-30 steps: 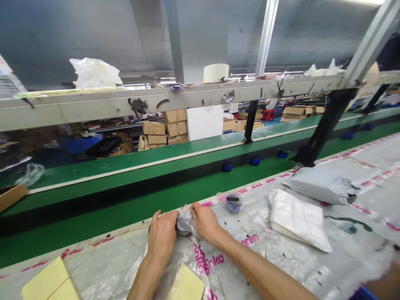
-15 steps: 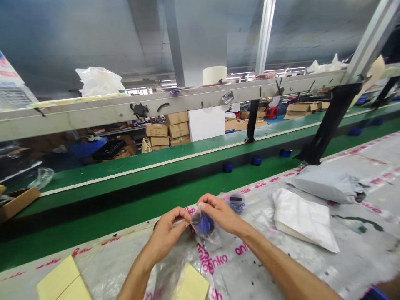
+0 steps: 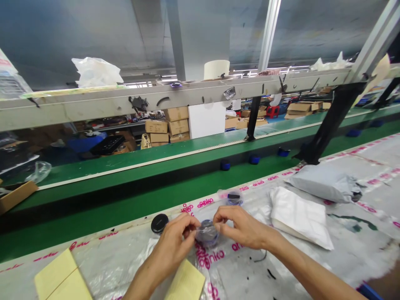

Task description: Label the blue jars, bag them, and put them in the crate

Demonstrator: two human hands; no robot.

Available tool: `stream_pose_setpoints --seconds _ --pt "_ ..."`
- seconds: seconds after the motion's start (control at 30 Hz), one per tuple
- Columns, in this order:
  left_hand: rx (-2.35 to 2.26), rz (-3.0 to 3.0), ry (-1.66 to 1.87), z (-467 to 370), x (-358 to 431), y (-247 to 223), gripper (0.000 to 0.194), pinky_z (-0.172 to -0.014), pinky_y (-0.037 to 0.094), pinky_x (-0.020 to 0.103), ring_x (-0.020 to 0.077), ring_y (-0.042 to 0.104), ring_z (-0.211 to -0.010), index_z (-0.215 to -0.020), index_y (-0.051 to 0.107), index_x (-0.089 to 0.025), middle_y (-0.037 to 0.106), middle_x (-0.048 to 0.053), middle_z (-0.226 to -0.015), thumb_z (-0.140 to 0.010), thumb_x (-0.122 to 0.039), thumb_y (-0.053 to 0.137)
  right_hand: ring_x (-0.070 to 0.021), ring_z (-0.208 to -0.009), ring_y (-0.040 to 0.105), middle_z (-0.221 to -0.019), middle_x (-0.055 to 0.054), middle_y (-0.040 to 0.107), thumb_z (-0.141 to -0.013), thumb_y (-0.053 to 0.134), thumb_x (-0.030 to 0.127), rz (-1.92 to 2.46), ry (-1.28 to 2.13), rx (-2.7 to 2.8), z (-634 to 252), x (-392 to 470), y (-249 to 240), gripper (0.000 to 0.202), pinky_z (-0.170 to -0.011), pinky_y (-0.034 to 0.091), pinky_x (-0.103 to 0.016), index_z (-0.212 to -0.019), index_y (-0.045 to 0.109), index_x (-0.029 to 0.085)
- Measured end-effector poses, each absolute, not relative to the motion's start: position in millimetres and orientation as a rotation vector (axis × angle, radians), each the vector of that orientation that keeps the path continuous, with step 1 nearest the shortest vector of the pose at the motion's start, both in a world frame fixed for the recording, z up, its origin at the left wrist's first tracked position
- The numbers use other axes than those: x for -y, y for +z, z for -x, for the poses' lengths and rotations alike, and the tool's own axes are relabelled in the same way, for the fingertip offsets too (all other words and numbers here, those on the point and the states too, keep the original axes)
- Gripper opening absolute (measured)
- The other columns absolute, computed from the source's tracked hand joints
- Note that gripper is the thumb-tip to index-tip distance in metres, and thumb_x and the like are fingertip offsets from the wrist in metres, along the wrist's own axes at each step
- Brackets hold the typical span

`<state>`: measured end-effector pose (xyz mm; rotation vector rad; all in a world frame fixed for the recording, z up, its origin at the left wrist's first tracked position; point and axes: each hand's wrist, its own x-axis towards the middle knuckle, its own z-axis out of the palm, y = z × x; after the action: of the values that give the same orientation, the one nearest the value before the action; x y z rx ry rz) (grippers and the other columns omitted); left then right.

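A clear plastic bag [image 3: 207,234] with a round blue and dark item inside lies low over the covered worktop, between my two hands. My left hand [image 3: 181,233] pinches the left side of the bag's opening. On the other side, the fingers of my right hand [image 3: 240,225] are closed at the bag's right edge; the thin film there is hard to make out. Just left of my left hand is a round black disc-shaped piece [image 3: 159,223]. Beyond my right hand sits another bagged blue round item [image 3: 234,198] with a black strip on top.
Yellow paper pads [image 3: 61,277] lie at the front left, another yellow pad [image 3: 186,283] below my left hand. White packets [image 3: 300,218] and a grey bag [image 3: 323,183] are at the right. Past the worktop runs a green conveyor [image 3: 140,193] carrying several blue items, under a rail [image 3: 187,93].
The bag with the blue item has dropped lower and lies flatter. My hands have spread apart, the right one shifting right and down. The black disc now shows more fully.
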<state>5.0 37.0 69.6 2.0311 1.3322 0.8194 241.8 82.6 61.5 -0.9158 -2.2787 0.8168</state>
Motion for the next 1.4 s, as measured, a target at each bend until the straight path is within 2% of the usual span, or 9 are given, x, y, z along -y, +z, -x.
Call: stream_pose_setpoints --seconds 0.1,0.17,0.23,0.37,0.43,0.6,0.87,1.07,1.4 --pt "-1.524 -1.926 0.879 -14 -38 68 0.021 -0.070 0.041 0.028 0.0175 0.059 -0.075 -0.097 0.062 -0.022 0.065 0.001 -0.088 -0.096 -0.037 0.047 -0.0159 -0.069 0.058 -0.075 0.000 0.066 -0.101 0.045 0.037 1.076 0.752 2.246 -242 -81 62 0.032 -0.064 0.038 -0.027 -0.085 0.066 0.019" --pt "-1.637 -1.914 0.809 -23 -41 65 0.027 -0.069 0.040 0.029 0.0194 0.060 -0.073 -0.096 0.062 -0.021 0.067 0.003 -0.085 -0.096 -0.044 0.048 -0.0169 -0.066 0.059 -0.072 0.000 0.066 -0.100 0.047 0.036 1.189 0.688 2.251 -240 -80 61 0.027 -0.062 0.037 -0.027 -0.094 0.067 0.020" --pt "-1.718 -1.929 0.718 -31 -44 61 0.025 -0.067 0.038 0.030 0.0214 0.061 -0.073 -0.099 0.063 -0.020 0.068 0.003 -0.080 -0.091 -0.042 0.054 -0.0188 -0.069 0.062 -0.073 0.000 0.068 -0.094 0.056 0.030 1.287 0.633 2.299 -238 -79 61 0.021 -0.062 0.037 -0.027 -0.110 0.066 0.020" --pt "-1.745 -1.956 0.655 -41 -49 57 0.014 -0.061 0.032 0.027 0.0188 0.060 -0.064 -0.088 0.067 -0.022 0.068 0.000 -0.068 -0.087 -0.025 0.053 -0.0235 -0.086 0.067 -0.104 -0.008 0.070 -0.083 0.066 0.024 1.368 0.439 2.408 -237 -78 61 0.046 -0.071 0.041 -0.029 -0.129 0.061 0.021" --pt "-1.730 -1.996 0.686 -43 -49 59 0.019 -0.061 0.032 0.027 0.0175 0.059 -0.063 -0.081 0.066 -0.023 0.068 0.000 -0.067 -0.089 -0.025 0.050 -0.0236 -0.088 0.067 -0.113 -0.010 0.067 -0.085 0.065 0.024 1.411 0.369 2.413 -235 -81 60 0.042 -0.072 0.041 -0.029 -0.127 0.063 0.022" --pt "-1.776 -2.033 0.807 -48 -51 61 0.025 -0.059 0.031 0.027 0.0180 0.058 -0.060 -0.081 0.067 -0.023 0.067 0.001 -0.066 -0.094 -0.031 0.047 -0.0219 -0.085 0.069 -0.091 -0.008 0.072 -0.094 0.046 0.012 1.490 0.282 2.475 -234 -89 62 0.025 -0.069 0.040 -0.027 -0.097 0.070 0.018" --pt "-1.551 -1.778 1.047 -65 -68 48 0.024 -0.061 0.045 0.024 0.0173 0.067 -0.068 -0.093 0.069 -0.022 0.073 0.002 -0.077 -0.094 -0.031 0.047 -0.0215 -0.094 0.068 -0.106 -0.008 0.072 -0.096 0.043 0.011 1.514 0.144 2.386 -251 -98 71 0.031 -0.077 0.045 -0.028 -0.113 0.066 0.021" --pt "-1.673 -1.809 1.137 -14 -36 75 0.026 -0.069 0.048 0.025 0.0185 0.067 -0.076 -0.096 0.069 -0.023 0.074 0.003 -0.086 -0.095 -0.041 0.051 -0.0300 -0.111 0.060 -0.122 -0.011 0.066 -0.099 0.046 0.032 1.377 0.001 2.159 -255 -87 71 0.027 -0.081 0.048 -0.038 -0.117 0.063 0.021" --pt "-2.072 -1.518 1.083 55 34 62 0.036 -0.061 0.045 0.025 0.0196 0.063 -0.068 -0.087 0.067 -0.025 0.070 0.000 -0.076 -0.089 -0.059 0.053 -0.0319 -0.086 0.070 -0.085 -0.014 0.075 -0.091 0.059 0.048 1.273 0.641 2.493 -131 -41 42 0.036 -0.075 0.049 -0.037 -0.103 0.070 0.016"
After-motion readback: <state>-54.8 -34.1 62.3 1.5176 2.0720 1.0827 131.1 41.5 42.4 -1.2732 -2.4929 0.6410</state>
